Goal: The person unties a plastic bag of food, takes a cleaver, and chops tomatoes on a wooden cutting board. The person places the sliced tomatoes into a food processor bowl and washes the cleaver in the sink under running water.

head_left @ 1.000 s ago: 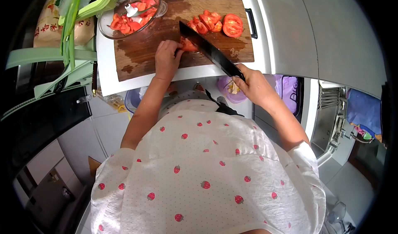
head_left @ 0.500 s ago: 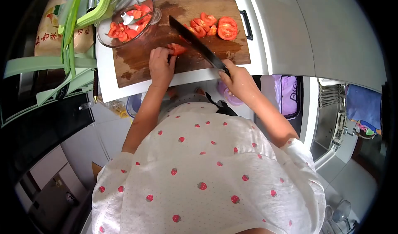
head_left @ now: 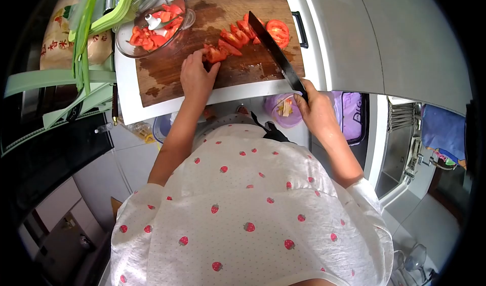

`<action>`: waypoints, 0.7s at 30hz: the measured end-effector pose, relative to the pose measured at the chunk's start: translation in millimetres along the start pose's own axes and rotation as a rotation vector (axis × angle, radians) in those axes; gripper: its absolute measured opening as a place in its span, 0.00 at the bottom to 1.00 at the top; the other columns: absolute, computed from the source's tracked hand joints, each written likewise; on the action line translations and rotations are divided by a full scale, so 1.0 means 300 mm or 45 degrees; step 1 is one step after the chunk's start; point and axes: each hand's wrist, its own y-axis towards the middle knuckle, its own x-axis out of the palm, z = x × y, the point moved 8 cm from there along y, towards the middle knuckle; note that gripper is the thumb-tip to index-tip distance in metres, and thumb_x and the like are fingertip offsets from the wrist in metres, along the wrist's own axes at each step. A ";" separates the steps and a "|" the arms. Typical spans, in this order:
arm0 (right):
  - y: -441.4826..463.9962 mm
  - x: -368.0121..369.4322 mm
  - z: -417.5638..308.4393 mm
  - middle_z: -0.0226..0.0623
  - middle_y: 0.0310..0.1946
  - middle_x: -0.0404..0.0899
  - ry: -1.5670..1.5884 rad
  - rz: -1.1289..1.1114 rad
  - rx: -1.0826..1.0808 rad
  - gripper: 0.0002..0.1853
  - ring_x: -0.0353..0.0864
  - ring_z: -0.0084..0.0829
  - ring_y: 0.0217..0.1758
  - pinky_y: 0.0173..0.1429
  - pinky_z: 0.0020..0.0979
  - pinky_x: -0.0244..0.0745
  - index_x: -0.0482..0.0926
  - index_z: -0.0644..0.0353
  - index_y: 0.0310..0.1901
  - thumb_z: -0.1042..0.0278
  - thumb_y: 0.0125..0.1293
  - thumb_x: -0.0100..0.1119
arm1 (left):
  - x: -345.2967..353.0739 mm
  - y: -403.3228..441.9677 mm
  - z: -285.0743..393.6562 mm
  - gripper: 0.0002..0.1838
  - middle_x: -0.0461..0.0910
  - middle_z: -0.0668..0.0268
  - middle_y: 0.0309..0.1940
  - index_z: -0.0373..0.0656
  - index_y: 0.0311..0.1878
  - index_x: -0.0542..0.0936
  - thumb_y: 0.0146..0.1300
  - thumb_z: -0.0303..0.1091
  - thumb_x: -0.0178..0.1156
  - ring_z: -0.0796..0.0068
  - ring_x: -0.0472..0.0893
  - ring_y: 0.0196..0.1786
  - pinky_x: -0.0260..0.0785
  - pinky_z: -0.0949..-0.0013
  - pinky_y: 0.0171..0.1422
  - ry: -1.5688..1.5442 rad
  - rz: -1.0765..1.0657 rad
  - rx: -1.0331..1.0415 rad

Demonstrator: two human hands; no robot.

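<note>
My right hand (head_left: 318, 111) is wrapped round the handle of a black-bladed kitchen knife (head_left: 275, 48), whose blade slants up and left over the right side of the wooden cutting board (head_left: 167, 81). On the board, my left hand (head_left: 197, 78) has its thumb and fingertips against a cut tomato piece (head_left: 215, 54). From there, several tomato wedges (head_left: 235, 35) run in a row up to the right. The knife tip hides part of the farthest ones. A tomato half (head_left: 278, 33), cut face up, lies just right of the blade.
A glass bowl (head_left: 121, 45) with tomato pieces and a white-centred tool stands on the board's left. Green onions (head_left: 81, 58) hang beside a green rack (head_left: 55, 79). A purple bin (head_left: 273, 115) with scraps sits below the counter edge. A sink (head_left: 392, 167) is at right.
The knife and my right hand have moved right. The tomato pieces now stretch in a row from my left fingers toward the half. My left hand has stayed nearly in place.
</note>
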 end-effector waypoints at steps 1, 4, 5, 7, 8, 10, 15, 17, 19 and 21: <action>-0.001 -0.005 0.003 0.58 0.26 0.76 0.020 0.019 0.001 0.17 0.76 0.58 0.35 0.36 0.45 0.70 0.69 0.61 0.54 0.71 0.63 0.56 | -0.005 0.002 0.010 0.21 0.76 0.59 0.37 0.44 0.47 0.75 0.48 0.32 0.69 0.58 0.75 0.42 0.68 0.60 0.47 0.017 0.020 -0.007; 0.003 -0.020 0.007 0.58 0.26 0.76 0.024 0.028 -0.016 0.17 0.77 0.58 0.34 0.36 0.44 0.70 0.70 0.62 0.53 0.71 0.63 0.56 | -0.003 0.008 0.025 0.25 0.77 0.60 0.36 0.44 0.52 0.74 0.49 0.34 0.70 0.60 0.76 0.41 0.68 0.61 0.46 0.020 0.056 -0.021; 0.005 -0.025 0.002 0.58 0.26 0.76 0.009 0.018 -0.039 0.17 0.77 0.57 0.34 0.36 0.43 0.71 0.70 0.62 0.53 0.71 0.63 0.56 | -0.003 0.013 0.026 0.26 0.77 0.60 0.35 0.44 0.54 0.73 0.50 0.34 0.69 0.60 0.76 0.40 0.68 0.61 0.46 0.009 0.076 -0.029; 0.002 -0.031 0.001 0.57 0.26 0.76 0.006 -0.029 -0.009 0.17 0.77 0.56 0.33 0.36 0.42 0.71 0.70 0.63 0.53 0.71 0.63 0.56 | 0.010 0.025 0.019 0.27 0.77 0.58 0.38 0.43 0.54 0.73 0.49 0.34 0.70 0.57 0.75 0.44 0.68 0.59 0.49 -0.036 0.035 -0.068; 0.000 -0.031 0.001 0.56 0.25 0.76 0.004 -0.076 0.019 0.17 0.77 0.55 0.32 0.37 0.40 0.71 0.71 0.64 0.53 0.71 0.63 0.56 | 0.021 0.033 0.009 0.28 0.77 0.56 0.40 0.42 0.54 0.73 0.48 0.33 0.70 0.53 0.75 0.47 0.67 0.58 0.52 -0.079 -0.006 -0.106; -0.010 -0.047 -0.035 0.55 0.26 0.77 0.040 -0.160 0.011 0.17 0.77 0.52 0.31 0.38 0.39 0.71 0.71 0.64 0.53 0.71 0.63 0.56 | 0.034 0.053 -0.006 0.28 0.77 0.56 0.41 0.42 0.54 0.73 0.49 0.33 0.69 0.54 0.75 0.47 0.67 0.58 0.52 -0.111 -0.005 -0.074; -0.061 -0.029 -0.033 0.50 0.27 0.78 0.281 -0.292 0.058 0.17 0.77 0.45 0.30 0.39 0.35 0.71 0.71 0.65 0.53 0.70 0.64 0.55 | 0.034 0.089 -0.034 0.28 0.77 0.56 0.44 0.42 0.55 0.73 0.49 0.31 0.69 0.55 0.75 0.47 0.67 0.58 0.53 -0.208 0.000 -0.053; -0.075 -0.046 0.015 0.50 0.29 0.78 0.255 -0.160 0.032 0.17 0.78 0.42 0.32 0.41 0.35 0.71 0.71 0.65 0.54 0.70 0.65 0.55 | 0.024 0.088 -0.006 0.29 0.77 0.56 0.46 0.43 0.57 0.72 0.49 0.29 0.68 0.55 0.75 0.49 0.66 0.58 0.55 -0.191 -0.054 -0.042; -0.074 -0.055 0.034 0.50 0.30 0.78 0.259 -0.217 0.087 0.17 0.78 0.43 0.32 0.41 0.35 0.71 0.71 0.65 0.54 0.69 0.65 0.55 | 0.017 0.078 0.014 0.30 0.77 0.56 0.47 0.43 0.57 0.72 0.49 0.29 0.68 0.55 0.74 0.49 0.65 0.59 0.56 -0.136 -0.017 0.014; -0.069 -0.044 0.056 0.51 0.30 0.78 0.261 -0.271 0.152 0.17 0.78 0.44 0.33 0.42 0.35 0.71 0.71 0.65 0.54 0.69 0.65 0.55 | 0.022 0.073 0.027 0.30 0.77 0.55 0.47 0.43 0.58 0.71 0.49 0.28 0.68 0.55 0.74 0.50 0.65 0.59 0.57 -0.089 0.012 0.075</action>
